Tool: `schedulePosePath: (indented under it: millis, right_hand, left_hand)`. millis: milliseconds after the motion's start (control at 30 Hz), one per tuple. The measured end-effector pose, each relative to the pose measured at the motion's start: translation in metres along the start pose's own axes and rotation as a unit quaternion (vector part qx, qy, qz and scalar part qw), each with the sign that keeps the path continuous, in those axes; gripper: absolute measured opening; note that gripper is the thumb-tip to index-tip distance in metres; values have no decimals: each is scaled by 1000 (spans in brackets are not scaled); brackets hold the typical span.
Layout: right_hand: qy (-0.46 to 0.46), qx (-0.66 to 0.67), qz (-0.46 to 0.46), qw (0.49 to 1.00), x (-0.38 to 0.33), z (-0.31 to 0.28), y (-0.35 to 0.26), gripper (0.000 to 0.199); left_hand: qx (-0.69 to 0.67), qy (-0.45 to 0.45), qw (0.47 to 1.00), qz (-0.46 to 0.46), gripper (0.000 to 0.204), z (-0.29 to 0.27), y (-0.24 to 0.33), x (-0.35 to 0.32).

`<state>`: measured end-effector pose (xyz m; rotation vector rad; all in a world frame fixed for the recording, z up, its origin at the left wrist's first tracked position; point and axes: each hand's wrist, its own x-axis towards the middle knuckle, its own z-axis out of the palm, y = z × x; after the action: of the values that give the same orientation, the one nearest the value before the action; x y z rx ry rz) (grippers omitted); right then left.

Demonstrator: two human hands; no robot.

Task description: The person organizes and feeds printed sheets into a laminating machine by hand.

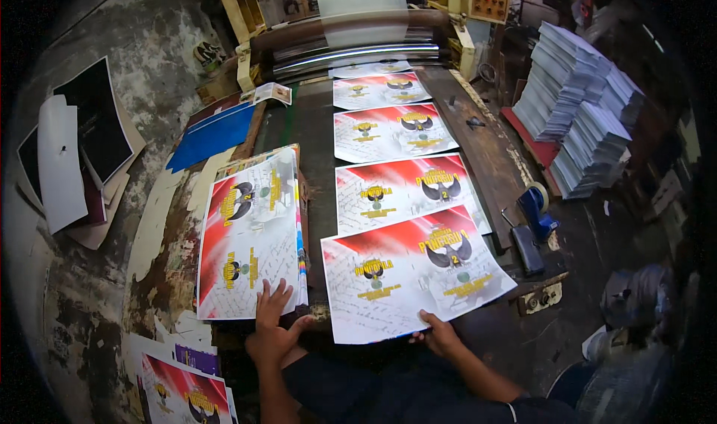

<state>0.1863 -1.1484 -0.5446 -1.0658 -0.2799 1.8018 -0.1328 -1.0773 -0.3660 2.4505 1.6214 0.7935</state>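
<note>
My right hand pinches the near edge of a printed cover sheet, red and white with yellow lettering and dark winged emblems. That sheet overlaps a matching cover sheet behind it. Farther up, more sheets of the same print lie in a line on the dark feed table, leading to the rollers. At the left, my left hand has its fingers spread, their tips at the near edge of a stack of the same printed sheets, turned sideways.
A roller machine with clear film stands at the far end. Tall stacks of paper rise at the right. A blue tape dispenser and a dark box-like object sit on the right edge. Blue sheets and more prints lie left.
</note>
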Motion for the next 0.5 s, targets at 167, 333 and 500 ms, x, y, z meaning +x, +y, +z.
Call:
schedulePosePath:
  millis: [167,333,500]
  right_hand:
    - [20,-6,12,1000,-25,-8,28,38]
    - [6,27,39,999,-34,-9,33,39]
    - [9,76,34,996,-25,1,26,40]
  left_hand:
    - [-86,25,995,-42,40,18,-28,-6]
    - [-126,10,988,-88,32,20,-28,-8]
    - [-150,79,978,-119,27,25,-33,-14]
